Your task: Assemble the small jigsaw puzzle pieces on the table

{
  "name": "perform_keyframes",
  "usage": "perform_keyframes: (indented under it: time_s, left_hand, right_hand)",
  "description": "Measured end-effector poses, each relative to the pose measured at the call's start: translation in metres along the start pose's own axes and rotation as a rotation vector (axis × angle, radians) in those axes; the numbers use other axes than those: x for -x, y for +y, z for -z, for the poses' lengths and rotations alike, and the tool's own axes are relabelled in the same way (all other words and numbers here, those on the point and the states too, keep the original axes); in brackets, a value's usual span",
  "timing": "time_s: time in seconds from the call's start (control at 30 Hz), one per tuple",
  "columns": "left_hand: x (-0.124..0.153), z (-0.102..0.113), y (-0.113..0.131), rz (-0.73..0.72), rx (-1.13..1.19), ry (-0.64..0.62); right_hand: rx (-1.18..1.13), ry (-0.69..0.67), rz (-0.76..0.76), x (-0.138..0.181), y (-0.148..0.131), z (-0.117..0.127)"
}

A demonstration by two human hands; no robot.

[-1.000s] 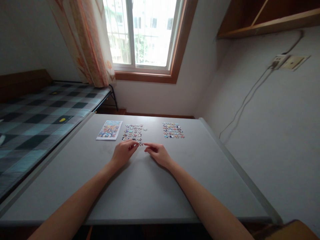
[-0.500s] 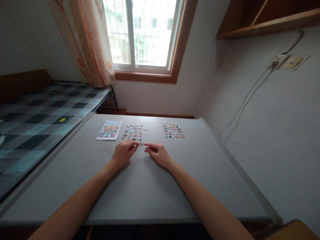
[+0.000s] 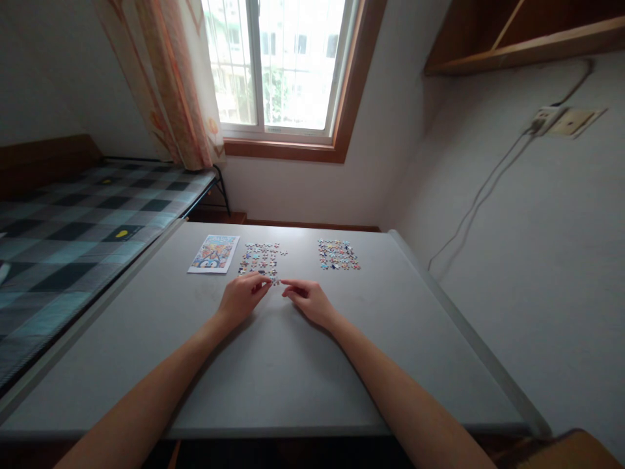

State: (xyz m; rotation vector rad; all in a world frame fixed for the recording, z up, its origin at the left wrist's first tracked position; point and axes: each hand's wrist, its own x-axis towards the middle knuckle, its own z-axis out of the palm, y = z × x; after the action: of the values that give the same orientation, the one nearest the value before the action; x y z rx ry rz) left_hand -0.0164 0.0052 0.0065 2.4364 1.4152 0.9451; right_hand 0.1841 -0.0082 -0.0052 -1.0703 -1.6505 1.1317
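Note:
My left hand (image 3: 243,296) is closed, its thumb and fingertips pinched at the edge of a small jigsaw puzzle piece (image 3: 275,282) on the table. From the other side my right hand (image 3: 310,301) reaches in, index finger stretched out to the piece's right edge. Its thumb stays apart below and nothing is in its grasp. Just beyond my left fingers lie rows of puzzle pieces (image 3: 262,257), loosely spaced. A second group of puzzle pieces (image 3: 338,254) lies farther right, packed closer together. My fingers partly cover the nearest row.
A printed picture card (image 3: 213,255) lies left of the pieces on the grey table (image 3: 293,371). Along the left stands a bed with a checked cover (image 3: 122,208). At the right wall, a cable (image 3: 469,212) hangs from a socket; a wooden shelf (image 3: 527,49) juts out above.

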Motion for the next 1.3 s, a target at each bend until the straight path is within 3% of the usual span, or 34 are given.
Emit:
perform_keyframes:
  time_s: [1.3]
  left_hand:
    - [-0.0006,0.0007,-0.0001,0.001,0.003,-0.007]
  right_hand:
    - [0.008,-0.003,0.012,-0.0001,0.004,0.0001]
